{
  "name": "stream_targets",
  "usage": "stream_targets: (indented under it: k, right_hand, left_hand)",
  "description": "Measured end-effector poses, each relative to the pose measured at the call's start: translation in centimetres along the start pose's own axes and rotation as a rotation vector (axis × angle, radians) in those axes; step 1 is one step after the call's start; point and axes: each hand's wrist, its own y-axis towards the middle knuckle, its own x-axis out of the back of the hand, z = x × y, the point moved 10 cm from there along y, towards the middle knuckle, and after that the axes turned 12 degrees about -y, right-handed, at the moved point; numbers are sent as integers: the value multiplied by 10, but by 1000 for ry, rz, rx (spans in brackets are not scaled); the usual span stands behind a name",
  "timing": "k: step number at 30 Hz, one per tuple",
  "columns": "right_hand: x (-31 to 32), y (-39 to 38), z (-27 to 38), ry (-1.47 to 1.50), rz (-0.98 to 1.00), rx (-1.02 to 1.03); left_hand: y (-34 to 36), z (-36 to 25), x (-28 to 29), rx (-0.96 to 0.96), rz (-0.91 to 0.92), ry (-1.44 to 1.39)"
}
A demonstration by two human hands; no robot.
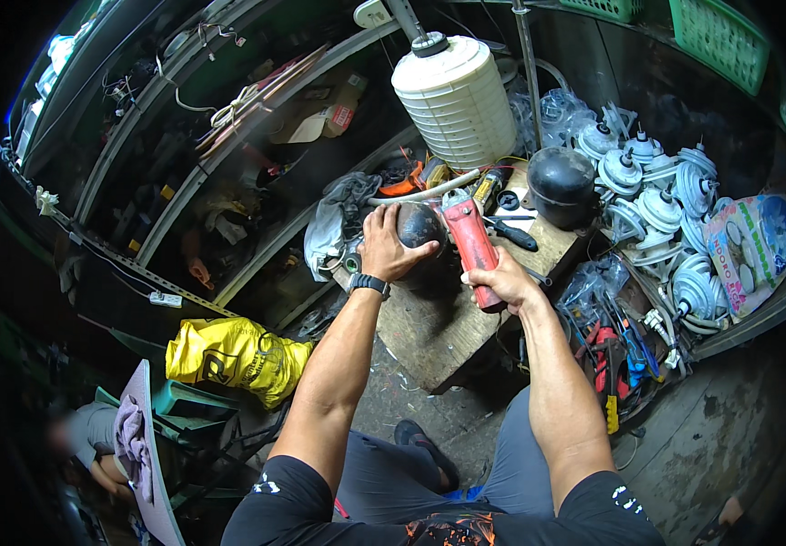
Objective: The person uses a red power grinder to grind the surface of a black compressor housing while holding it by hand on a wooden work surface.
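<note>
My left hand (pixel 387 247) is clasped over the side of a dark, scuffed round metal piece (pixel 421 225) on the wooden work block (pixel 429 344), thumb toward me and fingers at its far side. In my right hand (pixel 505 280) is the rear end of a red angle grinder (pixel 471 235). Its silvery head points away from me, just right of the round piece; whether they touch, I cannot tell. Beyond the grinder lies a dark-handled screwdriver (pixel 514 236). A second black rounded metal piece (pixel 560 187) sits farther right on the block.
A white ribbed drum (pixel 455 105) stands behind the block. White round motor-like parts (pixel 659 209) pile up at the right, above pliers and other hand tools (pixel 613 355). A yellow bag (pixel 238 358) lies left, below cluttered shelves (pixel 202 173). Another person (pixel 97 446) is at the lower left.
</note>
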Motion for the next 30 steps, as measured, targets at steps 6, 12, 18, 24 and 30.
stream_targets:
  k: [6, 12, 18, 24, 30]
  right_hand:
    - [-2, -1, -4, -2, -7, -16]
    - [-3, 1, -5, -5, 59, -37]
    - [-8, 9, -4, 29, 46, -32]
    - [-7, 14, -7, 17, 21, -47]
    - [-10, -1, 5, 14, 30, -11]
  left_hand:
    - [1, 8, -1, -43, -50, -25]
    - [1, 3, -1, -34, -37, -11]
    - [0, 3, 1, -44, -42, -24]
    - [1, 3, -1, -54, -38, -29]
    - [0, 9, -1, -84, -59, -23]
